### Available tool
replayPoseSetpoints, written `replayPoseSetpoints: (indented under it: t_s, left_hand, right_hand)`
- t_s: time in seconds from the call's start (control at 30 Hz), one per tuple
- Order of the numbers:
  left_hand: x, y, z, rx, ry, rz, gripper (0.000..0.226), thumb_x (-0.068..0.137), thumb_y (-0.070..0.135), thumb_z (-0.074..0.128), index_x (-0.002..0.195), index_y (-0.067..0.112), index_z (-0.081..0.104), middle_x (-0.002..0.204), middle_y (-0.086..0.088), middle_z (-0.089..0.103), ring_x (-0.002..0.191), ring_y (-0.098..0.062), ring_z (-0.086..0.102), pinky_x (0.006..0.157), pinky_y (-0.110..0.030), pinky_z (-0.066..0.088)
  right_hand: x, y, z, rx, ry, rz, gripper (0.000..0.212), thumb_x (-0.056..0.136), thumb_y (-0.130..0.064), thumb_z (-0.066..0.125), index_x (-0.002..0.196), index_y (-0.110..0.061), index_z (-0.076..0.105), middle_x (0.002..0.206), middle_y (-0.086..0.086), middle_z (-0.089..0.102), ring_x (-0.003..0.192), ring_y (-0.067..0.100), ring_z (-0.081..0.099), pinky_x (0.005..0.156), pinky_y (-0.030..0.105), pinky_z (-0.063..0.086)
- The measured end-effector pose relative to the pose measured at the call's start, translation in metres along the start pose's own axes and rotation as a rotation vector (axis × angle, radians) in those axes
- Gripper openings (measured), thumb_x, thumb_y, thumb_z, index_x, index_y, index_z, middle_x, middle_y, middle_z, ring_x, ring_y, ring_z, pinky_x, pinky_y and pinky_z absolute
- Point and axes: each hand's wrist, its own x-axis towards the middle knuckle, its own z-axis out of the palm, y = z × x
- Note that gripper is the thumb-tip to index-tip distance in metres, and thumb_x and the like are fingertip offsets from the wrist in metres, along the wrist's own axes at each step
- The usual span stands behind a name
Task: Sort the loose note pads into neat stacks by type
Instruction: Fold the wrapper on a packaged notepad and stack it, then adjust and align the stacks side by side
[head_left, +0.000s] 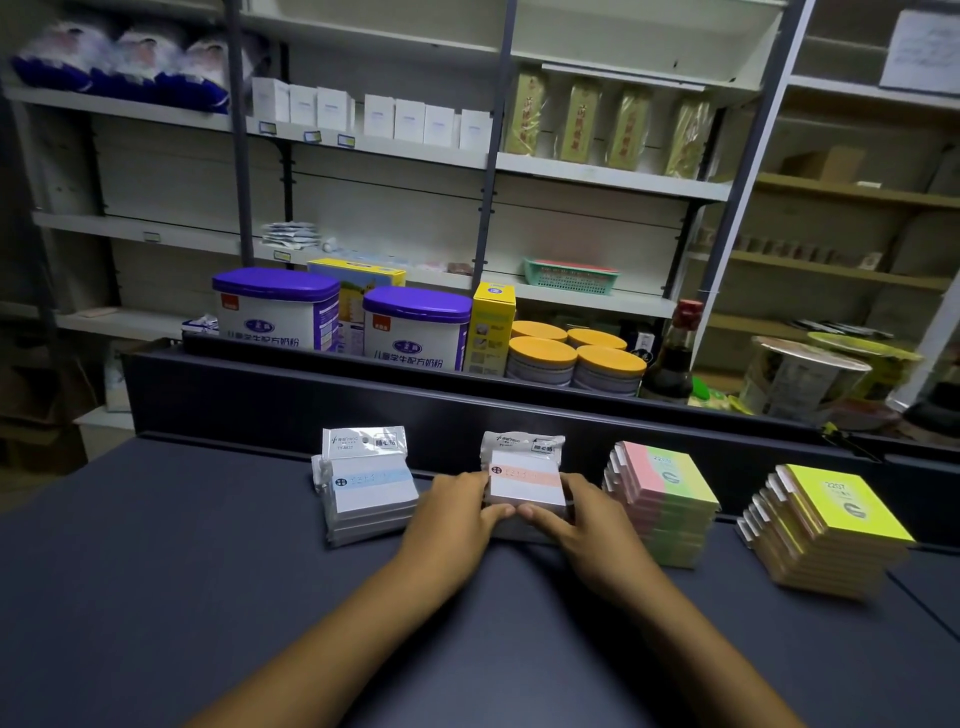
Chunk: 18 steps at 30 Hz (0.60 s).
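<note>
Both hands' fingers (496, 514) grasping orange-band pad stack (524, 486), blue-band stack (371, 493) just left, pink-green stack (667, 499) just right

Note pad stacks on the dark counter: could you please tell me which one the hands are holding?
The orange-banded wrapped note pad stack, second from left: the left hand and right hand grip its sides. The other three stand untouched.

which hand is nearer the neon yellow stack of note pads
Right. The right hand grips the peach-banded pad stack, closer to the neon yellow stack of note pads; the left hand sits farther left.
</note>
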Motion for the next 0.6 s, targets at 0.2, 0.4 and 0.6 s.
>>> replayPoseSetpoints:
  t_s: [0.2, 0.4, 0.6]
  left_hand:
    - [-0.0014, -0.0020, 0.0031, -0.017, -0.003, -0.006, 0.038, 0.090, 0.030, 0.066, 0.128, 0.028, 0.061, 0.120, 0.005, 0.069, 0.114, -0.018, 0.061, 0.097, -0.034, 0.047]
    - [-0.0014, -0.0018, 0.0087, 0.049, 0.016, -0.017, 0.045, 0.088, 0.028, 0.068, 0.131, 0.024, 0.057, 0.123, 0.000, 0.067, 0.119, -0.024, 0.056, 0.099, -0.038, 0.045]
    - [-0.0014, -0.0030, 0.0035, 0.024, 0.004, -0.055, 0.041, 0.084, 0.042, 0.071, 0.110, 0.013, 0.057, 0.114, -0.005, 0.067, 0.109, -0.024, 0.061, 0.092, -0.038, 0.049]
  right_hand:
    - [0.0004, 0.0020, -0.0015, -0.022, -0.015, 0.017, 0.053, 0.083, -0.036, 0.077, 0.129, -0.020, 0.057, 0.123, -0.003, 0.065, 0.114, 0.015, 0.060, 0.099, 0.034, 0.048]
    - [0.0023, 0.0035, 0.0008, -0.072, -0.024, 0.033, 0.061, 0.078, -0.024, 0.081, 0.133, -0.017, 0.054, 0.128, 0.001, 0.062, 0.117, 0.017, 0.057, 0.100, 0.031, 0.046]
    - [0.0013, -0.0023, -0.0007, -0.050, 0.002, 0.000, 0.070, 0.078, -0.033, 0.082, 0.136, -0.014, 0.047, 0.131, 0.003, 0.056, 0.123, 0.017, 0.052, 0.101, 0.029, 0.044]
